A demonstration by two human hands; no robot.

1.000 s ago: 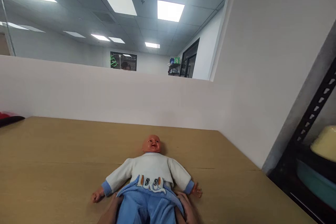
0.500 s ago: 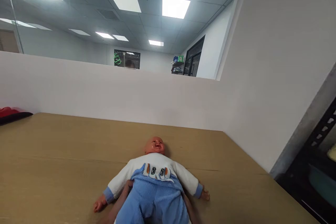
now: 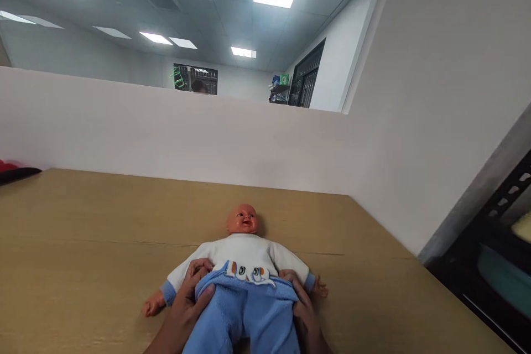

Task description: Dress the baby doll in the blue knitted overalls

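A baby doll (image 3: 241, 220) lies on its back on the tan table (image 3: 83, 243), head away from me, arms spread. It wears a white top (image 3: 249, 251) with blue cuffs and blue fleece trousers (image 3: 249, 310). My left hand (image 3: 186, 304) grips the trousers' waistband at the doll's left-of-frame side, thumb on top of the cloth. My right hand (image 3: 301, 304) pinches the waistband on the other side. Both hands are closed on the fabric at the doll's waist.
A white partition (image 3: 166, 133) runs along the table's far edge and a white wall closes the right. A dark metal shelf (image 3: 493, 249) with a yellow and a teal item stands at right. A red and black object (image 3: 12, 171) lies at far left.
The trousers' waistband had ridden up over the doll's chest half a second ago; now it sits lower, near the waist. My hands have come up into view, gripping the waistband on both sides.
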